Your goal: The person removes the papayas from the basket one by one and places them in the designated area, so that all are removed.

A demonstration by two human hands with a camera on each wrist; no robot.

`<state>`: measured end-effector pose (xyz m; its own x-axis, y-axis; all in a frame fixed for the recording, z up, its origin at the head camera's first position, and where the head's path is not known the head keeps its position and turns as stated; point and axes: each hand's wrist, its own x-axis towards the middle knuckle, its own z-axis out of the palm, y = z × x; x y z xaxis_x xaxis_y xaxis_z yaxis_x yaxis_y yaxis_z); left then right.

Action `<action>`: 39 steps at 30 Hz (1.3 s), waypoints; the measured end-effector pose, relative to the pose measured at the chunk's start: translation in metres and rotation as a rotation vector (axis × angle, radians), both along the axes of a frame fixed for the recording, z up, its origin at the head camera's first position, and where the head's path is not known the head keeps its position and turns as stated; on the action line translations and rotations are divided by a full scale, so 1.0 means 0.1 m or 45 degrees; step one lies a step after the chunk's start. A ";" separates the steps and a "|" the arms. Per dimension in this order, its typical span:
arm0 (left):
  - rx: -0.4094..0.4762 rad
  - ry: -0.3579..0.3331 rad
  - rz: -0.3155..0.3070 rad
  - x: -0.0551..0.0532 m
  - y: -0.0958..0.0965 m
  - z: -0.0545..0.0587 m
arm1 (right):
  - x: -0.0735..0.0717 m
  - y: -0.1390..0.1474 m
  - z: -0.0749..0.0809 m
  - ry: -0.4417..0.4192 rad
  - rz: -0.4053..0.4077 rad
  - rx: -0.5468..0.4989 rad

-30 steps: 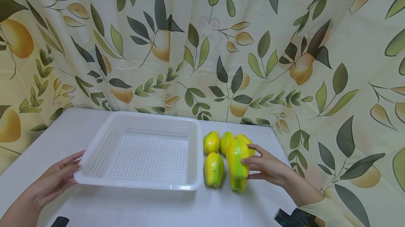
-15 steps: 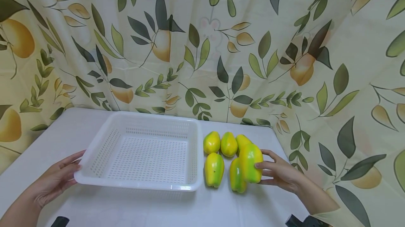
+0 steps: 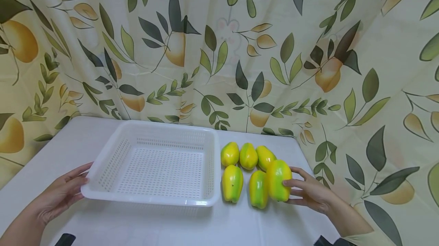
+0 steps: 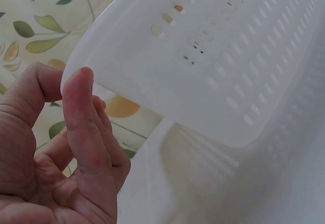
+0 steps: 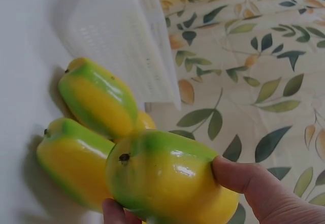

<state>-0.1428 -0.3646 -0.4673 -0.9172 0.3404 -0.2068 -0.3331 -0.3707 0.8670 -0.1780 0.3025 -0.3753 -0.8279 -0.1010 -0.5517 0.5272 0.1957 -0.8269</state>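
Observation:
A white plastic basket [image 3: 157,202] with slotted walls and floor stands left of the table's middle, with nothing inside it. My left hand [image 3: 65,190] pinches its near left rim; in the left wrist view, thumb and fingers [image 4: 80,99] meet at the rim's corner. On the right, my right hand [image 3: 310,190] grips a glossy yellow-green papaya [image 3: 279,180] by its right side. In the right wrist view this papaya [image 5: 167,178] is held between thumb and fingertips, its dark end facing left. Just left of it sits another papaya [image 3: 258,189]; whether they touch I cannot tell.
Several more papayas stand between basket and right hand: one in front [image 3: 232,184], and a back row with a left one [image 3: 229,154], a middle one [image 3: 248,156] and a right one [image 3: 265,157]. A leaf-and-fruit patterned curtain [image 3: 212,67] hangs behind the white table [image 3: 164,227].
My right hand has carried its papaya right and slightly toward me, from above the other fruit to the right end of the front row. My left hand and the basket have stayed put.

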 end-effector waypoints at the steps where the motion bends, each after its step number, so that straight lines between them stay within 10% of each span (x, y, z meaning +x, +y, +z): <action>1: 0.013 0.004 -0.007 0.00 0.00 0.00 | 0.00 0.02 -0.02 -0.001 -0.007 -0.003; 39: 0.004 0.004 0.004 0.00 0.00 -0.01 | -0.12 0.18 -0.61 -0.094 -0.123 0.042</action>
